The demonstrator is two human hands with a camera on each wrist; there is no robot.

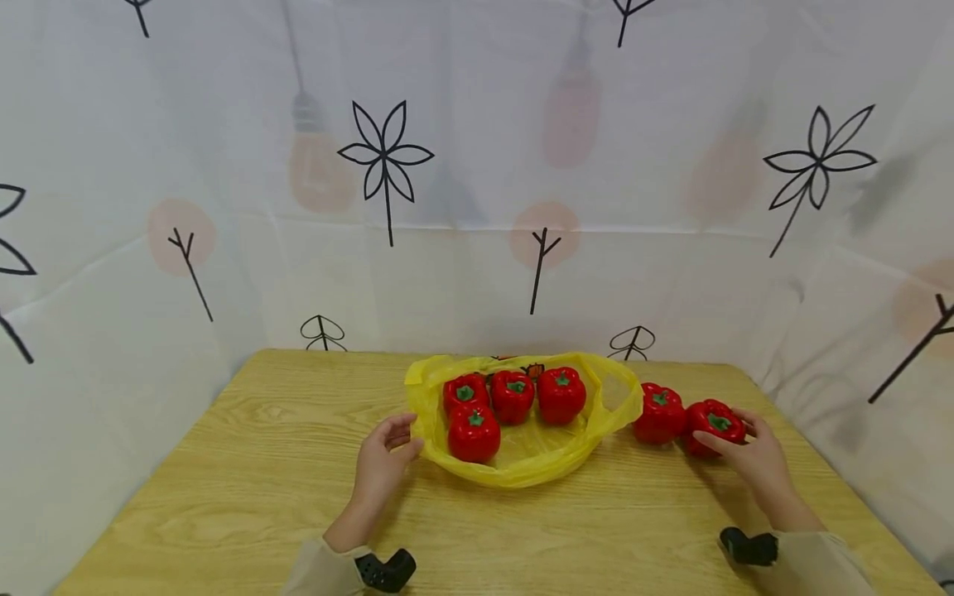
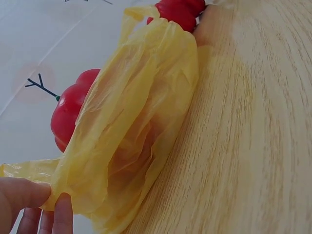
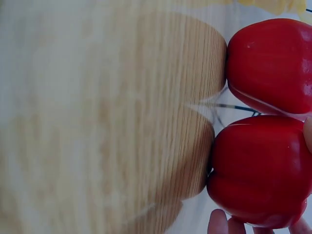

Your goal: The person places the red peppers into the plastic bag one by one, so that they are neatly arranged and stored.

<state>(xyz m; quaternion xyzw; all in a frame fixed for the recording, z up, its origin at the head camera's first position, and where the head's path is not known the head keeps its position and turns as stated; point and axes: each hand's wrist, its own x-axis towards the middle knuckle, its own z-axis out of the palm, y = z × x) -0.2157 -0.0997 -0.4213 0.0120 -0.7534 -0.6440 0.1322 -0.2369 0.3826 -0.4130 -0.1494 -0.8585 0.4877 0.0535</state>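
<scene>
A yellow plastic bag (image 1: pixel 514 472) lies on the table with its mouth spread, and several red bell peppers (image 1: pixel 474 434) sit inside it. At the bag's left edge my left hand (image 1: pixel 383 463) pinches the thin plastic between thumb and fingers, as the left wrist view shows up close. Two more red bell peppers stand outside, right of the bag. My right hand (image 1: pixel 760 463) grips the outermost pepper (image 1: pixel 715 426), thumb on the near side and fingers on the far side. The other loose pepper (image 1: pixel 659 414) stands between it and the bag's right handle.
The wood-grain table (image 1: pixel 238 463) carries all of these things. Behind it hangs a white cloth (image 1: pixel 462 281) printed with flowers and twigs. A dark device is strapped at each wrist over the light sleeves (image 1: pixel 820 563).
</scene>
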